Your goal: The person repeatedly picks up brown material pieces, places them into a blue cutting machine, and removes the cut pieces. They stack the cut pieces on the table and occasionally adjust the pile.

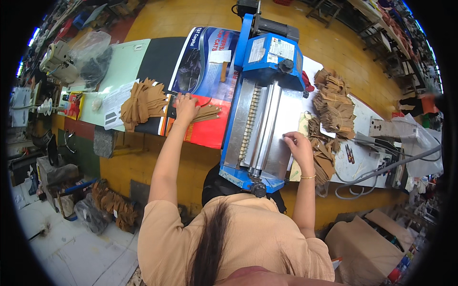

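Observation:
In front of me stands a blue machine (275, 57) with long shiny rollers (267, 126) and metal plates on both sides. My left hand (186, 109) lies on the red end of a printed sheet (214, 133), fingers stretched out, next to a small fanned stack of brown strips (205, 113). Left of it sits a larger pile of brown cut pieces (142, 103). My right hand (300, 147) is over the right-hand metal plate (281, 124), its thumb and fingertips pinched together near the surface. What those fingertips hold, if anything, is too small to make out.
Stacked brown pieces (334, 105) spread along the table right of the machine, with small pliers-like tool (350, 154) beyond. A grey hose (396, 162) curves at the right. A sewing machine (59, 62) and plastic bag (93, 57) stand far left; more brown bundles (114, 205) hang below.

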The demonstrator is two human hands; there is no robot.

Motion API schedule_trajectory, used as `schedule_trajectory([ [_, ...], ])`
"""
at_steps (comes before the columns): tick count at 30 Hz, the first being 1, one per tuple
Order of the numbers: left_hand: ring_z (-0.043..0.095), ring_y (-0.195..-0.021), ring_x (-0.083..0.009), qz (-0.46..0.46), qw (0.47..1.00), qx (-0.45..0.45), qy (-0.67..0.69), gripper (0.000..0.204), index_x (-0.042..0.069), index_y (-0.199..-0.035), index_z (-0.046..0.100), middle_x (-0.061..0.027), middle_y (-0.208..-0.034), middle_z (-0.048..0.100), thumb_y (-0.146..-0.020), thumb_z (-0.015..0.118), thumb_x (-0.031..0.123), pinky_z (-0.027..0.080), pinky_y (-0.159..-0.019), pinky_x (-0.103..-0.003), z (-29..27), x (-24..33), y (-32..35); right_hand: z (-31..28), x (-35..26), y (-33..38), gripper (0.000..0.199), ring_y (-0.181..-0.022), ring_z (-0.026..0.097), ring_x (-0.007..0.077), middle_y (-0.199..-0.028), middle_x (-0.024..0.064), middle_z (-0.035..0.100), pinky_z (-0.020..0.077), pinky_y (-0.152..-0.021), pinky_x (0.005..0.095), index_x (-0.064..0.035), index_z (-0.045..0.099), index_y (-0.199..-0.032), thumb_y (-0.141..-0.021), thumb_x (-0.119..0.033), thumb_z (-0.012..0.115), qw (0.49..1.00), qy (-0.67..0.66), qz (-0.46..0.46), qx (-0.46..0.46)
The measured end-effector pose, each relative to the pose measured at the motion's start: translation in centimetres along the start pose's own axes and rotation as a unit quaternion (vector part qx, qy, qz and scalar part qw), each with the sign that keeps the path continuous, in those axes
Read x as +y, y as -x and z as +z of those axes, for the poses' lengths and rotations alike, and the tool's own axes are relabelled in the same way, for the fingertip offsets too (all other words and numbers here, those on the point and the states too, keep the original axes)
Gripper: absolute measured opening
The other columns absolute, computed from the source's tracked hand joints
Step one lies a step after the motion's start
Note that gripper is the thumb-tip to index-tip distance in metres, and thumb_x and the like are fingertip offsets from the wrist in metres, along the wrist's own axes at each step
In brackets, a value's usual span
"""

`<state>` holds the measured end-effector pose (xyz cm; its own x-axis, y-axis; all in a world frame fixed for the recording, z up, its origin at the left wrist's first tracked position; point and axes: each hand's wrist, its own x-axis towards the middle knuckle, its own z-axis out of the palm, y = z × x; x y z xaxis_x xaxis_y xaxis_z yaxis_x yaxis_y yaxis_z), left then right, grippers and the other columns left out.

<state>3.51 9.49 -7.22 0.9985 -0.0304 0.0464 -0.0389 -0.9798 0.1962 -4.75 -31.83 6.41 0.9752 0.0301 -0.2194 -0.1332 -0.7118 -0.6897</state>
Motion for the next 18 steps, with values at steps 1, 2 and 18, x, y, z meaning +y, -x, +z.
schedule_trajectory([
  [1,0.056,-0.105,-0.0293,0.018,1.000,-0.016,-0.012,0.018,0.013,-0.093,0.072,-0.0107,-0.106,0.061,-0.079,0.069,0.023,0.036,-0.100,-0.049,0.2,0.2,-0.5,0.0,0.0,0.1,0.017,-0.075,0.064,0.0264,-0.088,0.0158,0.067,0.0505,-0.071,0.0346,0.0000,0.068,-0.095,-0.085,-0.014,0.065,1.000,-0.004,-0.002,-0.001],
  [2,0.057,-0.104,-0.0296,0.024,0.999,-0.030,-0.009,0.018,0.011,-0.093,0.071,-0.0103,-0.103,0.061,-0.078,0.069,0.021,0.037,-0.099,-0.049,0.3,0.3,-1.0,-0.1,0.0,0.2,0.017,-0.074,0.064,0.0263,-0.088,0.0157,0.067,0.0504,-0.071,0.0347,0.0000,0.068,-0.095,-0.085,-0.013,0.065,1.000,-0.013,-0.003,-0.003],
  [18,0.053,-0.104,-0.0296,0.103,0.992,0.058,0.041,0.051,0.006,-0.107,0.059,-0.0105,-0.107,0.057,-0.068,0.080,0.032,0.037,-0.095,-0.044,0.0,1.6,3.6,-0.1,0.2,0.4,0.016,-0.075,0.064,0.0262,-0.088,0.0144,0.067,0.0507,-0.070,0.0342,-0.0002,0.068,-0.094,-0.084,-0.013,0.066,1.000,0.005,-0.003,0.017],
])
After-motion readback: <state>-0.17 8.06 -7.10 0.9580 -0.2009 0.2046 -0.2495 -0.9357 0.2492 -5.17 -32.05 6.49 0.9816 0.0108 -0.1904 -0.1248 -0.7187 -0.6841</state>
